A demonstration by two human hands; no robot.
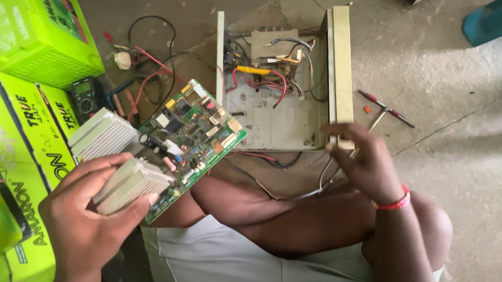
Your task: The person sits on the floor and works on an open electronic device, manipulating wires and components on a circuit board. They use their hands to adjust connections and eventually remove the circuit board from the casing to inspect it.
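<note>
A green printed circuit board (194, 136) with pale finned metal heat sinks (131, 184) is gripped by the left hand (84, 214), fingers curled tight round the lower heat sink, board tilted up over the lap. The right hand (365, 162) is raised, wrist bent, fingers loosely curled by the corner of the opened beige metal chassis (277, 122); whether anything's pinched can't be told.

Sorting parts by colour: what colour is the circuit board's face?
Green circuit board, held by the left hand; head view.
</note>
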